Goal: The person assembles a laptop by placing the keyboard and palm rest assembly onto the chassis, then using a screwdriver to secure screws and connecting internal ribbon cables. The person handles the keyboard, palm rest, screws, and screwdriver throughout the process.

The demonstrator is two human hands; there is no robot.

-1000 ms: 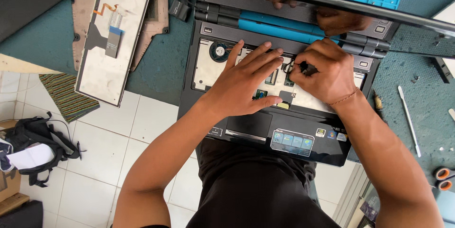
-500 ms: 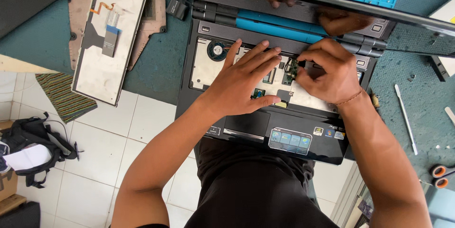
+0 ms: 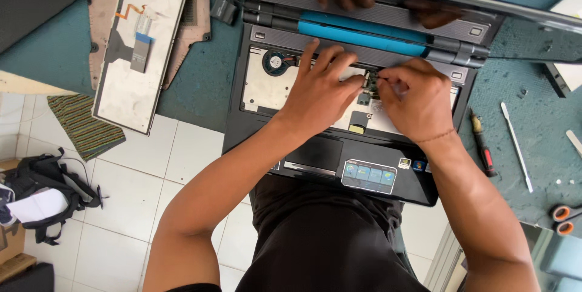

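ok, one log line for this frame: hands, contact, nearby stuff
left hand: flat on open laptop | right hand: pinching small connector | nearby: removed keyboard, screwdriver

My laptop (image 3: 339, 164) is black with a bright blue hinge strip (image 3: 364, 35), sitting on a teal mat (image 3: 206, 80). Screwdriver (image 3: 482, 146) has a red-and-black handle, and the floor rag (image 3: 82, 125) is green-striped.

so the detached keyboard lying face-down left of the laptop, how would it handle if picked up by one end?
The keyboard looks thin and wide, so probably light and likely to flex or sag. Its ribbon cable lies loose on the back, so it may flop and snag. One corner overhangs the table edge, so a push could tip it off.
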